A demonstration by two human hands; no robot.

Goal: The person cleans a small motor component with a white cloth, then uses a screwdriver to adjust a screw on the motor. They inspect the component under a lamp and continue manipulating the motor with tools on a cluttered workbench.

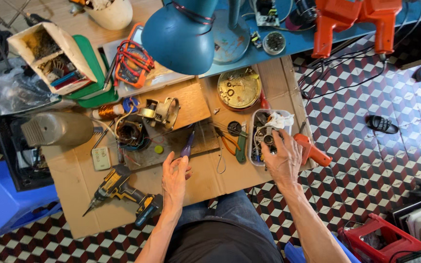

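Small round metal part (268, 140) being pinched by right hand (282, 159) over clear plastic tray (255, 127), left hand (174, 176) hovering half-open, holding nothing, near purple-handled tool (187, 144), white open carton (54, 58) lying upper left.

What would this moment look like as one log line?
left hand: open, beside purple-handled tool | right hand: holding small metal part over clear plastic tray
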